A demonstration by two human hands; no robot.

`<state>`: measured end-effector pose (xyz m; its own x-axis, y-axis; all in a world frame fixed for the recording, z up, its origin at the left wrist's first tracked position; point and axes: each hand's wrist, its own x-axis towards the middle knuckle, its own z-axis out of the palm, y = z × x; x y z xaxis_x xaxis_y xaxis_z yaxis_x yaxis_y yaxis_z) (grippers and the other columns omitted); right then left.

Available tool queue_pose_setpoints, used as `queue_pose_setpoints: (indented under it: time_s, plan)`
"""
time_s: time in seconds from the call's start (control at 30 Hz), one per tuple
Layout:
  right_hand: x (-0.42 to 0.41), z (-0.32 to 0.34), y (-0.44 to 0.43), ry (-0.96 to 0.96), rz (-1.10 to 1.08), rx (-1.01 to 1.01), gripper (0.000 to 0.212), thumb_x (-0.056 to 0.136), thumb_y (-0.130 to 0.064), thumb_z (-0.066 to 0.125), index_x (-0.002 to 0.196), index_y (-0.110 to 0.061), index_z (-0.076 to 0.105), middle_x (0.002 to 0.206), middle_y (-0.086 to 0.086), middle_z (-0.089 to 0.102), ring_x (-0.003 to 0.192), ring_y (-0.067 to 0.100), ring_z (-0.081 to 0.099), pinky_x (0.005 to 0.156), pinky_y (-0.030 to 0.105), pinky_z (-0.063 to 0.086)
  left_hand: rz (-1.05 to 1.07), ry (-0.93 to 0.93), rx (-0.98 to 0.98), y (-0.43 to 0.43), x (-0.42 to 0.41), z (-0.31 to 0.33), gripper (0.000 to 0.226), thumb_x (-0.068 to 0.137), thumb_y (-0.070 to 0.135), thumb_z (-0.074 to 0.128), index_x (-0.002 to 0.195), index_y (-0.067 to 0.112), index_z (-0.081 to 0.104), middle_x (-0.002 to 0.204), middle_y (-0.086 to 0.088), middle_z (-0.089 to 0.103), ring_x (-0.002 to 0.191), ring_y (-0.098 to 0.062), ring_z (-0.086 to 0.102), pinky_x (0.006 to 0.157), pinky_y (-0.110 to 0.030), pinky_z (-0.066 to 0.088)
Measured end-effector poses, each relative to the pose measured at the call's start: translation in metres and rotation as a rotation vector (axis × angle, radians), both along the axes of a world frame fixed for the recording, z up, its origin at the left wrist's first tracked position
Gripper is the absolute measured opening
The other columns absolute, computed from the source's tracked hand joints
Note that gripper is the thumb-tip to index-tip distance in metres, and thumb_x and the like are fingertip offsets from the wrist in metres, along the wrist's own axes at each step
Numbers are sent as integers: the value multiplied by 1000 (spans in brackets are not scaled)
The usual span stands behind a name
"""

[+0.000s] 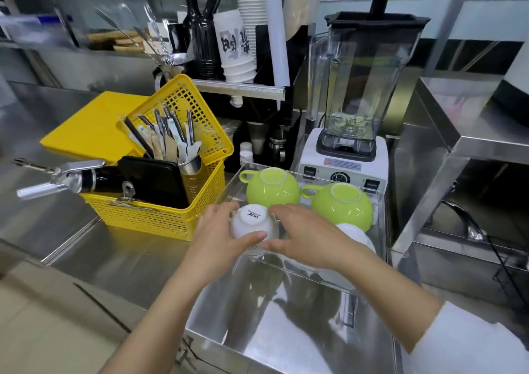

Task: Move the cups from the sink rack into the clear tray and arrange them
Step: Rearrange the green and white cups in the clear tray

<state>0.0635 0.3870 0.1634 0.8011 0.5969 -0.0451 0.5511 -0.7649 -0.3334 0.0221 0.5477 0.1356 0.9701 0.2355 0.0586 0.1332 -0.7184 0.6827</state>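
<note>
Steel desk (pixel 137 262) gleams under the clear tray (pixel 312 277) where both hands' fingers (pixel 252 235) clasp an upturned white cup (pixel 253 222) (glossy, slippery-looking) that could slide loose and knock the green cups (pixel 273 189).

The right hand (pixel 307 237) hides most of a white cup (pixel 356 235).

Two lime-green cups (pixel 273 187) (pixel 342 206) with white foot rings sit beside the yellow basket (pixel 160 216); nearer it, a white cup (pixel 252 222) with dark lettering; behind, a white blender base (pixel 343 162).

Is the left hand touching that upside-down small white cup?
Touching. The head view shows the left hand wrapped around the upside-down small white cup, thumb across its side.
</note>
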Motion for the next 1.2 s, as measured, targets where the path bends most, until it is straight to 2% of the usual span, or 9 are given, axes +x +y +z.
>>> queue_pose_setpoints:
  time_s: [0.17,0.3,0.43,0.63,0.7,0.83,1.0,1.1,1.2]
  plan:
    - [-3,0,2,-20,-5,-28,55,85,-47,55,129,-16,42,129,7,53,119,30,48,96,42,40,28,-12,11,-2,-1,-4,74,70,42,75,132,21,41,128,-5,39,126,-24,36,100,-31,29]
    - [-3,1,2,-16,-10,-10,51,85,-44,55,126,-17,42,124,8,54,115,30,49,90,40,41,50,-10,5,-5,-1,-6,76,68,45,75,132,20,41,124,-7,40,122,-26,38,102,-35,32]
    - [0,-1,8,3,-6,-27,48,85,-39,55,124,-14,41,121,10,54,112,32,50,82,37,39,45,-20,23,-4,2,-10,76,69,46,74,131,18,41,128,-9,47,122,-27,41,103,-39,33]
    - [2,-1,11,123,-25,40,51,80,-33,63,122,-16,39,119,9,53,107,31,51,70,34,35,50,-24,-59,-8,3,-7,80,61,48,79,125,16,43,121,-6,57,114,-26,52,94,-43,42]
    - [2,-2,13,147,-35,52,53,77,-31,65,120,-17,39,117,9,53,105,31,52,71,36,40,77,8,-71,-13,3,-3,90,52,55,77,125,17,41,121,-5,57,114,-27,53,92,-43,44]
    - [3,-6,17,153,-36,70,54,75,-27,68,119,-14,39,114,11,53,103,32,52,73,36,41,156,22,-66,-24,4,-1,89,47,53,64,123,14,38,121,-8,57,114,-31,53,91,-45,45]
    - [2,-3,16,175,-39,82,57,76,-29,68,124,-16,39,116,11,51,104,30,53,77,37,43,190,-29,-117,-29,7,-4,75,64,43,73,120,11,35,119,-11,57,110,-34,53,87,-47,45]
    - [3,-1,14,190,-40,94,58,76,-28,69,124,-16,40,116,11,50,103,30,53,80,39,45,175,-24,-140,-28,7,-4,75,60,48,73,116,17,33,115,-6,58,107,-33,55,81,-43,46]
    - [2,-1,14,168,-46,89,58,76,-28,68,124,-15,40,116,11,50,104,30,53,81,39,45,167,-51,-132,-28,6,-6,66,59,48,73,104,22,32,111,-5,58,103,-32,55,80,-45,47]
